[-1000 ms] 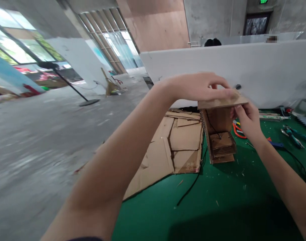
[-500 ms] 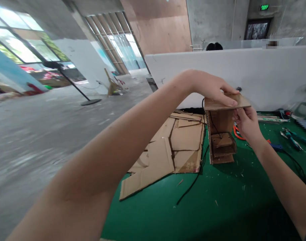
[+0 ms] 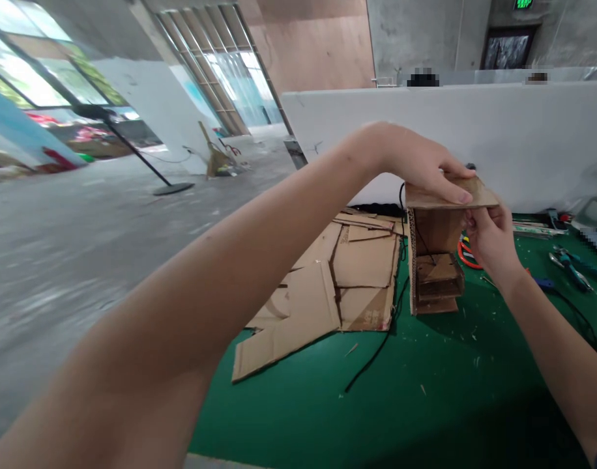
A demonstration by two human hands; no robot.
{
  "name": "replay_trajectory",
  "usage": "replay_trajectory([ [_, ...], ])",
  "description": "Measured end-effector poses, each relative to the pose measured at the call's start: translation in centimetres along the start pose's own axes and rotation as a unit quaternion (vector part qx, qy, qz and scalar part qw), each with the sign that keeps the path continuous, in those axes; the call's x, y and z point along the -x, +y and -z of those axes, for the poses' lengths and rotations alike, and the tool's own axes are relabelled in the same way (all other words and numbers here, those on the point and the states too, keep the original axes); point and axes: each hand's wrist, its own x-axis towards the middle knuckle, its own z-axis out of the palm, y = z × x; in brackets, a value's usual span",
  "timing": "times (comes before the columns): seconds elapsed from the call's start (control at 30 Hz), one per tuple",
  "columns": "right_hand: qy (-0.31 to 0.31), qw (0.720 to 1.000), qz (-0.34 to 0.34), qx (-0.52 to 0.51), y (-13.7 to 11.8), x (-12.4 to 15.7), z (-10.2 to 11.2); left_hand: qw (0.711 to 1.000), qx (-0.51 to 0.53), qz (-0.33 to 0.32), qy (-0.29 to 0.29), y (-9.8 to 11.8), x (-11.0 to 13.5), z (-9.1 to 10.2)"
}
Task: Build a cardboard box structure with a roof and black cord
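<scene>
A small upright cardboard structure [image 3: 437,229] stands on the green table, with a folded cardboard tray-like part [image 3: 438,268] low inside it and a thin black cord running down within. Across its top lies a flat cardboard panel [image 3: 481,194]. My left hand [image 3: 433,170] reaches over from the left and holds this panel from above, thumb on its upper face and fingers toward the far edge. Under the panel's right side, my right hand [image 3: 491,238] is closed at the edge; its fingertips are partly hidden.
Loose cardboard pieces [image 3: 362,260] lie stacked left of the structure, beside a black cable [image 3: 371,361]. To the right are an orange-handled tool [image 3: 467,255], teal pliers [image 3: 569,266] and a blue-handled tool [image 3: 544,283]. A white partition [image 3: 547,143] rises behind the table [image 3: 377,423].
The view has shifted slightly, so the structure and hands appear a little farther right. Both hands keep their places on the panel.
</scene>
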Motion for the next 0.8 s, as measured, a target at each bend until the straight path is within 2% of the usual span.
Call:
replay_trajectory([
  [0.07,-0.006,1.000,0.005,0.000,0.1,-0.1,0.0,0.999,0.016,-0.015,-0.042,-1.0,-0.8,-0.1],
  [0.2,-0.025,0.998,-0.012,0.047,0.1,-0.3,0.2,0.995,0.065,-0.057,0.042,-3.5,-2.4,-0.5],
  [0.27,-0.032,0.996,-0.026,0.074,0.1,-0.4,0.3,0.992,0.072,-0.065,0.080,-3.9,-2.4,-0.7],
  [0.3,-0.033,0.996,-0.029,0.079,0.1,-0.5,0.3,0.993,0.068,-0.070,0.074,-3.7,-2.2,-0.7],
  [0.4,-0.030,0.997,-0.032,0.062,0.0,-0.5,0.4,0.995,0.041,-0.087,-0.003,-2.4,-0.9,-0.5],
  [0.5,-0.026,0.997,-0.042,0.054,-0.2,-0.3,0.3,0.995,0.047,-0.080,-0.023,-1.4,0.5,-0.2],
  [0.6,-0.021,0.998,-0.043,0.048,-0.4,-0.3,0.2,0.995,0.092,-0.046,0.001,-2.1,1.3,-0.2],
  [0.7,-0.021,0.999,-0.031,0.035,-0.5,-0.3,0.2,0.983,0.179,-0.004,0.040,-4.1,2.7,-0.7],
  [0.8,-0.023,0.998,-0.028,0.052,-0.4,-0.3,0.3,0.967,0.237,-0.035,0.085,-5.9,5.0,-2.3],
])
